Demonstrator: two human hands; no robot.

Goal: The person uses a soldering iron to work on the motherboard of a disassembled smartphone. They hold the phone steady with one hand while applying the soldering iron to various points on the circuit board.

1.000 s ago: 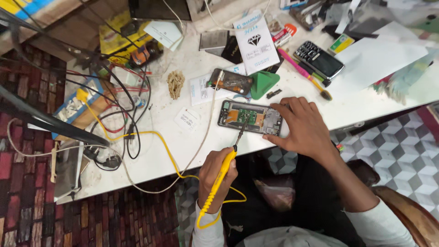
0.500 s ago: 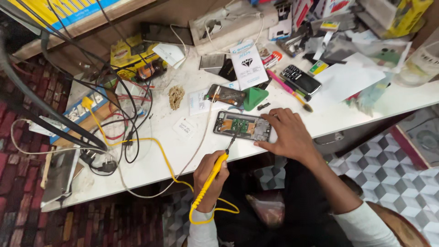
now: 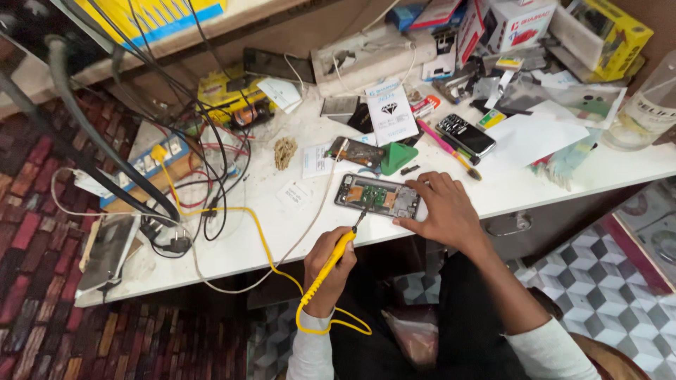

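Shifted closer to the opened grey phone with exposed circuit board (image 3: 377, 196) on the white worktop (image 3: 267, 239): left hand (image 3: 327, 271) gripping yellow-handled soldering iron (image 3: 336, 257), tip at board; right hand (image 3: 440, 207) pressing phone flat; a slip risks scorching components.

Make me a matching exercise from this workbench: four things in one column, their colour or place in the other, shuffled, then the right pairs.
1. soldering iron
2. opened phone
3. triangular pick
4. keypad phone

A. green, on the bench behind the opened phone
B. yellow handle, in the left hand
C. black, by the pink pen
D. under the right hand

Pairs: 1-B, 2-D, 3-A, 4-C
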